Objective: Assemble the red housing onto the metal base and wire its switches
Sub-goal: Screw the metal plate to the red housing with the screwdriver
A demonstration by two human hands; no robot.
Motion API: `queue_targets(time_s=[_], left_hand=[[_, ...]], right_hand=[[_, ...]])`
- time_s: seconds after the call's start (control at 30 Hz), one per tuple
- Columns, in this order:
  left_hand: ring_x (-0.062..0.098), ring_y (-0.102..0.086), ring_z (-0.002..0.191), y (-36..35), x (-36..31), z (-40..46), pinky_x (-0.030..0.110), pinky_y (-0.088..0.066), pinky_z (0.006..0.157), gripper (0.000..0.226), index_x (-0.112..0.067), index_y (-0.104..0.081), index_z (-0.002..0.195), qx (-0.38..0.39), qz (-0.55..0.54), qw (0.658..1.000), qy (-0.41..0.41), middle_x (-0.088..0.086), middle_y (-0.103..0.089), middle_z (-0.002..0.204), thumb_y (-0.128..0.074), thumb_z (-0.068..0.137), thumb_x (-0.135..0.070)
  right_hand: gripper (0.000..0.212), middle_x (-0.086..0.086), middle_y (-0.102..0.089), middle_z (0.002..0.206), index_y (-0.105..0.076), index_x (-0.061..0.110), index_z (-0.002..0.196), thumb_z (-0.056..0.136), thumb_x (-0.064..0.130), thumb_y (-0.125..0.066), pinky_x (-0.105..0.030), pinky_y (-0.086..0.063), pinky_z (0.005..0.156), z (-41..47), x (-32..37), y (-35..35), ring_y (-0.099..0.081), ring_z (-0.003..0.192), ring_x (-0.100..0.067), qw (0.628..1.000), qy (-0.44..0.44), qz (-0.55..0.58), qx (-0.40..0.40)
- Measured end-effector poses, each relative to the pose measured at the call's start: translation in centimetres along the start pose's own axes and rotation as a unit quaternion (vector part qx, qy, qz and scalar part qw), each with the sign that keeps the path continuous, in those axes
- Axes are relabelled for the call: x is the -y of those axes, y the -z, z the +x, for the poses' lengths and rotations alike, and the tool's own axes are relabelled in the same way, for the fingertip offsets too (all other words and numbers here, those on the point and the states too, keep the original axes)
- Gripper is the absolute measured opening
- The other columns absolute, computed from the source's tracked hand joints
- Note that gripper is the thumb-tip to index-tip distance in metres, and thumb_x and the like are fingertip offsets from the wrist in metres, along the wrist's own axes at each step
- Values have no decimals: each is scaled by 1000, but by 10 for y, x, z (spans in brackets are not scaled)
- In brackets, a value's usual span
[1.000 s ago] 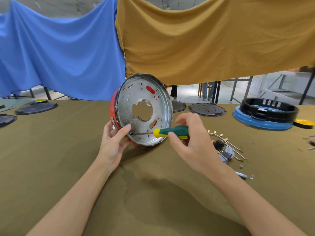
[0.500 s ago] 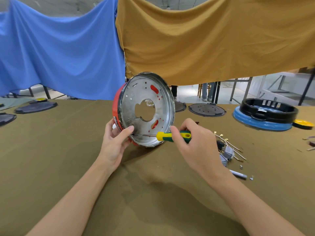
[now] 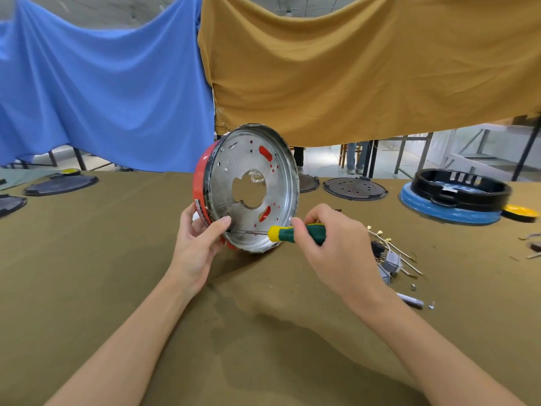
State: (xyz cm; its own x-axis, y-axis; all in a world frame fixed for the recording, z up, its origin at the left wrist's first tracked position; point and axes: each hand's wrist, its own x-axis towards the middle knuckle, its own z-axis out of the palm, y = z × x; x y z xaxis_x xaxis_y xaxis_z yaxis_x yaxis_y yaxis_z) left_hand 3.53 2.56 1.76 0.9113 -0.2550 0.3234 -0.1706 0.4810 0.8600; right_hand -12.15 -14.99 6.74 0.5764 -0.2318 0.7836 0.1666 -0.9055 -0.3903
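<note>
Gripped at its lower-left rim by the left hand (image 3: pixel 195 247), thumb pressed flat on the metal base (image 3: pixel 254 187) right beside the screw point, fingers curled behind the red housing (image 3: pixel 200 183). Clenched round the green-and-yellow screwdriver (image 3: pixel 295 233) by the right hand (image 3: pixel 333 247), shaft lying level across the lower face of the base, tip meeting the metal just by the left thumb. Stood on edge on the olive tablecloth (image 3: pixel 87 259), base facing the camera, housing nested behind it.

Compared with 1 s ago: assembly tilted a little more upright and nudged rightward, right hand rolled over the handle so less green shows at 0.5 s ago and more again now. Reads as turning strokes, so probably a screw being driven to fasten base to housing; wiring not yet begun, with switches and leads (image 3: pixel 390 259) untouched on the cloth to the right.

Hard to make out: the screw itself, hidden by thumb and tip; whether it sits flush. Hidden too: the left fingers behind the housing, and the housing's interior. Loose small fasteners (image 3: pixel 430 305) near the right wrist, kind unclear.
</note>
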Motion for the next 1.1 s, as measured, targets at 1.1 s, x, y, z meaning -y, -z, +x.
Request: queue_targets(time_s=[1.1], left_hand=[[19, -68, 106, -2, -5, -1, 47, -54, 92, 64, -25, -49, 131, -17, 1, 1000, -13, 1, -71, 117, -77, 74, -12]], right_hand=[[16, 0, -64, 82, -68, 9, 90, 88, 24, -72, -31, -45, 66, 4, 1, 8, -56, 73, -14, 994, 29, 91, 55]])
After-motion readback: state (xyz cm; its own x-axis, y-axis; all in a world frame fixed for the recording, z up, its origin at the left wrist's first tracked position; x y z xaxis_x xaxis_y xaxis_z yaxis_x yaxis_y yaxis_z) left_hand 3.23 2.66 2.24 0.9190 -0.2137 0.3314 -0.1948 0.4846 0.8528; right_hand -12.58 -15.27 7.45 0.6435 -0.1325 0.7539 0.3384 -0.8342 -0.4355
